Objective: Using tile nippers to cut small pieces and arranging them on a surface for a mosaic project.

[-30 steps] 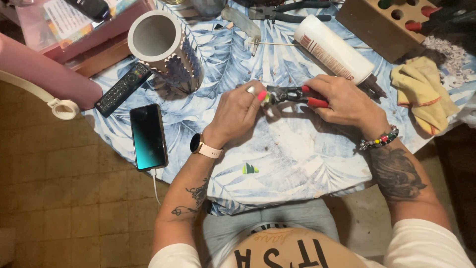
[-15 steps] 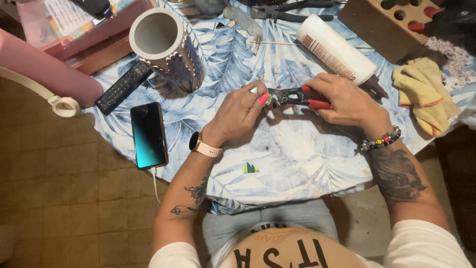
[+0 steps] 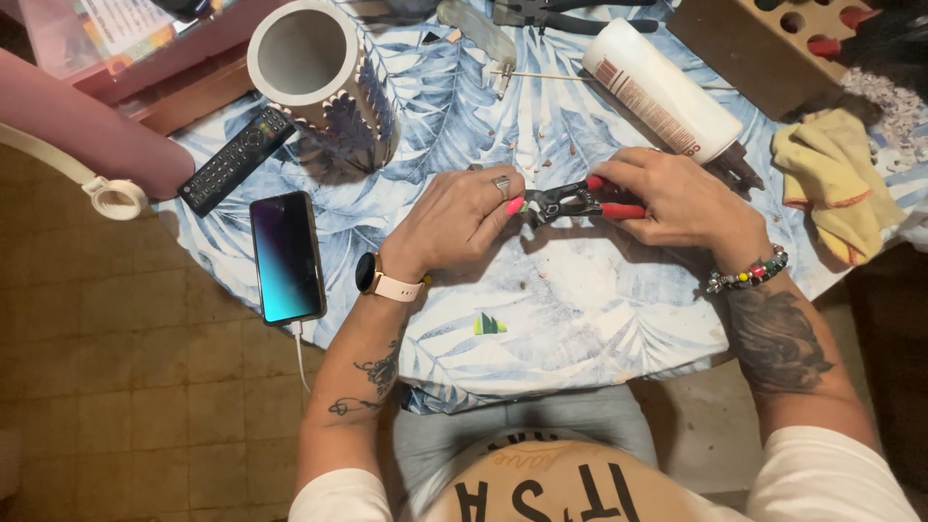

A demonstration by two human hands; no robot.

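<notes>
My right hand point(image 3: 677, 198) grips red-handled pliers point(image 3: 580, 198) over the middle of a table covered with a blue leaf-print cloth point(image 3: 541, 300). The dark jaws of the pliers point left toward my left hand point(image 3: 464, 217). My left hand's fingertips are pinched together right at the jaws, on something too small to make out. A watch sits on my left wrist and a bead bracelet on my right wrist.
A white pot with a dark patterned side point(image 3: 319, 77) stands at the back left, beside a black remote point(image 3: 237, 159) and a phone point(image 3: 286, 256) on a cable. A white glue bottle point(image 3: 667, 92), a yellow cloth point(image 3: 841, 188), a wooden block with holes point(image 3: 773, 43) and other pliers point(image 3: 561, 14) lie behind.
Both hands stay together at the pliers with only slight finger shifts. The view has moved a little closer.
</notes>
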